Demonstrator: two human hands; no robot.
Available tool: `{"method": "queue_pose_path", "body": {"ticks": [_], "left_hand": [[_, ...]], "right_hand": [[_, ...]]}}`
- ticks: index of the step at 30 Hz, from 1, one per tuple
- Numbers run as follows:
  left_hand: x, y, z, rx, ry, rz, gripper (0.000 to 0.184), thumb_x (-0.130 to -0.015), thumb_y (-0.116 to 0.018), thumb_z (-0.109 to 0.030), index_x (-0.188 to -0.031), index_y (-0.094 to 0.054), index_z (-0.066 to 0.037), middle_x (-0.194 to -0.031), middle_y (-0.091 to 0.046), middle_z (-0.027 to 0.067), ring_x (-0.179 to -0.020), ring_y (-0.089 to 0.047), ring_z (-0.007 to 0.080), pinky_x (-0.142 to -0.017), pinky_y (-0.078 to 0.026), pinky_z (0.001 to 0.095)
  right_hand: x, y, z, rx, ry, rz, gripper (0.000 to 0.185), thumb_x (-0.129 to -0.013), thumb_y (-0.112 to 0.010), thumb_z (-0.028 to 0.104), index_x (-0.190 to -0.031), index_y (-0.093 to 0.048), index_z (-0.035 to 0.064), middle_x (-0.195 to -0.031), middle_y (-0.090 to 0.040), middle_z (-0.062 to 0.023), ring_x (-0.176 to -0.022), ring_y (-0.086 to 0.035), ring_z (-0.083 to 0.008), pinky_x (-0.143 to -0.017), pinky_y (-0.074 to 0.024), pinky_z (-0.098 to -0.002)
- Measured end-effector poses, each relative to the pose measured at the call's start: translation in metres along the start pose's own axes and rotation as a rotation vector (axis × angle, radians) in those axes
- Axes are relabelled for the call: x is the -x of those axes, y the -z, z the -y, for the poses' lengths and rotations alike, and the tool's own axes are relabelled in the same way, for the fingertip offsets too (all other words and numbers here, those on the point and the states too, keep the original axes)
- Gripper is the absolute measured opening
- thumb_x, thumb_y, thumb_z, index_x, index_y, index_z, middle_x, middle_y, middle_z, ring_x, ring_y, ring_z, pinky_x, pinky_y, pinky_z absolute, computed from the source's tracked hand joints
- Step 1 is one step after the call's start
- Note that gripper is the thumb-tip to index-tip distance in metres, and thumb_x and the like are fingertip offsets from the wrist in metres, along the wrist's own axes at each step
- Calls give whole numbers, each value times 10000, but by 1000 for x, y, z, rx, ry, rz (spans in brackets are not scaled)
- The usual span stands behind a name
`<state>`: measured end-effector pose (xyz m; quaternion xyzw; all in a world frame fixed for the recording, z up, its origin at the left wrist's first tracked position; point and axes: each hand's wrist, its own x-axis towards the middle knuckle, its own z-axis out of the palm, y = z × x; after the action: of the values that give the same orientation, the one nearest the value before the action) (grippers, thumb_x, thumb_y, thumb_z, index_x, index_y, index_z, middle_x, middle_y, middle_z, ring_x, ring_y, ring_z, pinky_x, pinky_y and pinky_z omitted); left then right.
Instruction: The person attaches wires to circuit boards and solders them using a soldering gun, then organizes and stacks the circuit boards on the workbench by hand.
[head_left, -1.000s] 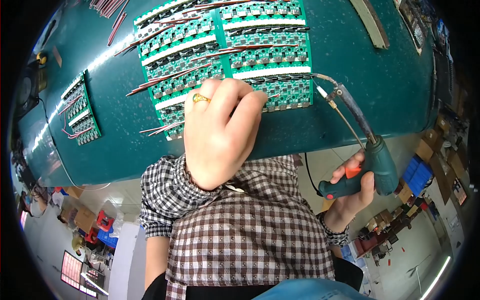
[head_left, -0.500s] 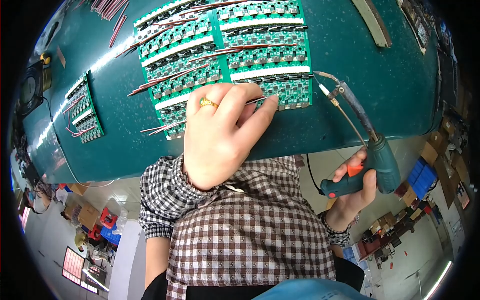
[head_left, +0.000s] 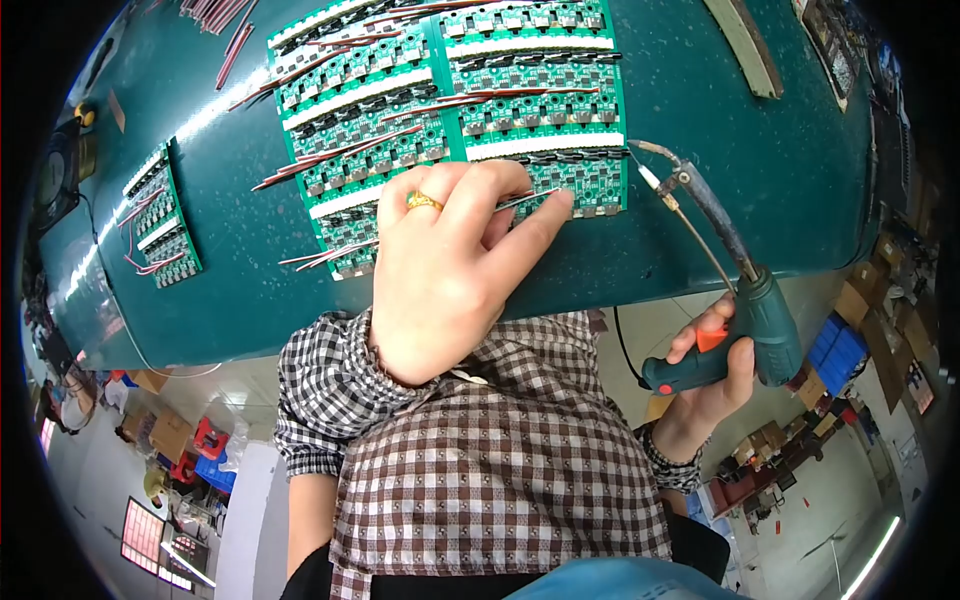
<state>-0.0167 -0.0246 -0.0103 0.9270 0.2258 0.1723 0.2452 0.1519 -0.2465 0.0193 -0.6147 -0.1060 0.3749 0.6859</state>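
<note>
Left hand [head_left: 440,265]: its thumb has slid farther right over the big circuit board [head_left: 453,130] since half a second ago, widening the gap to the forefinger; the back of the hand has kept nearly the same spot at that board's near edge.
Left fingers: thumb and forefinger tips apart, the rest curled under; I cannot tell whether the hidden ones clamp anything.
Thin wire [head_left: 530,199]: over the near right part of the big circuit board, running from beneath the left forefinger to the thumb tip; I cannot tell whether it is pinched.
Right hand [head_left: 706,403]: to the right of the big circuit board and nearer the wearer, fingers clamped round the soldering iron's handle.
Soldering iron [head_left: 768,325]: green body, red trigger; its bent tip is just beside the right edge of the big circuit board, level with the nearest white strip [head_left: 545,146] there.
Big circuit board: flat on the green counter [head_left: 250,300], red, white and dark wires lying across its rows.
Small circuit board [head_left: 163,225]: left of the big circuit board, well apart.
Wire bundle [head_left: 212,14]: beyond the big circuit board's far left corner.
Pale bar [head_left: 745,48]: well to the right of the big circuit board's far end.
Checked apron [head_left: 500,460]: on the wearer's side of the big circuit board.
</note>
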Motion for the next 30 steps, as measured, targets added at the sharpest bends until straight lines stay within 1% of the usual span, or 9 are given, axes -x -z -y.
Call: {"method": "queue_pose_path", "body": {"ticks": [4, 7, 10, 13, 16, 19, 22, 25, 30], "left_hand": [[-1, 2, -3, -31, 5, 24, 391, -746, -602, 48, -1070, -710, -143, -995, -583, 31, -904, -573, 199, -839, -407, 386], [-3, 7, -2, 31, 20, 14, 347, -730, -617, 57, -1030, -698, -97, -981, -600, 39, -885, -584, 209, -833, -418, 384], [2, -2, 7, 70, -26, -74, 292, -691, -645, -58, -982, -669, -75, -973, -590, 21, -877, -573, 197, -831, -415, 366], [-1, -3, 6, 162, -15, -147, 303, -685, -690, 71, -962, -666, -49, -926, -614, 52, -830, -590, 233, -740, -443, 354], [-2, -3, 4, 135, 31, -145, 278, -700, -706, 55, -952, -660, -54, -896, -603, 50, -798, -576, 230, -691, -430, 358], [-1, -5, 5, 77, 34, -107, 249, -687, -640, -49, -934, -641, -76, -908, -560, 16, -810, -538, 203, -739, -400, 352], [-5, -7, 7, 49, 19, -100, 185, -720, -615, -88, -904, -612, -94, -879, -531, 16, -802, -520, 200, -748, -396, 353], [-7, -9, 8, -28, 30, -81, 162, -746, -585, -119, -907, -587, -111, -880, -523, 15, -811, -521, 195, -765, -393, 353], [-8, -9, 8, -82, 16, -67, 179, -750, -580, -126, -929, -582, -118, -887, -528, 12, -817, -532, 186, -777, -396, 347]], "right_hand": [[0, -1, 1, 9, 2, 4, 452, -933, -580, 286, -1166, -478, -87, -941, -603, -150, -706, -667, -253, -531, -576, -312], [0, 0, 1, 3, 0, 10, 448, -935, -576, 284, -1166, -478, -87, -944, -602, -150, -708, -666, -254, -532, -575, -312], [0, 1, 1, -4, 1, 17, 448, -938, -571, 283, -1169, -476, -88, -949, -602, -150, -714, -666, -254, -536, -576, -313], [1, 1, 1, -5, 1, 21, 449, -939, -570, 283, -1174, -475, -88, -951, -605, -150, -718, -666, -255, -540, -577, -315], [1, 2, 2, 2, 3, 20, 450, -938, -571, 282, -1176, -475, -87, -950, -607, -149, -716, -665, -254, -542, -577, -316], [2, 3, 2, -1, 0, 16, 448, -936, -574, 281, -1174, -477, -86, -945, -607, -148, -712, -664, -252, -540, -575, -315], [3, 2, 1, -2, 3, 6, 448, -934, -577, 280, -1174, -477, -85, -943, -607, -147, -710, -663, -251, -538, -574, -314], [4, 1, 1, -7, -1, -8, 450, -932, -581, 281, -1175, -476, -83, -937, -607, -146, -708, -663, -251, -537, -574, -314], [4, 0, 0, -25, 0, -19, 443, -933, -581, 279, -1168, -479, -83, -934, -605, -146, -705, -663, -251, -533, -573, -315]]}}
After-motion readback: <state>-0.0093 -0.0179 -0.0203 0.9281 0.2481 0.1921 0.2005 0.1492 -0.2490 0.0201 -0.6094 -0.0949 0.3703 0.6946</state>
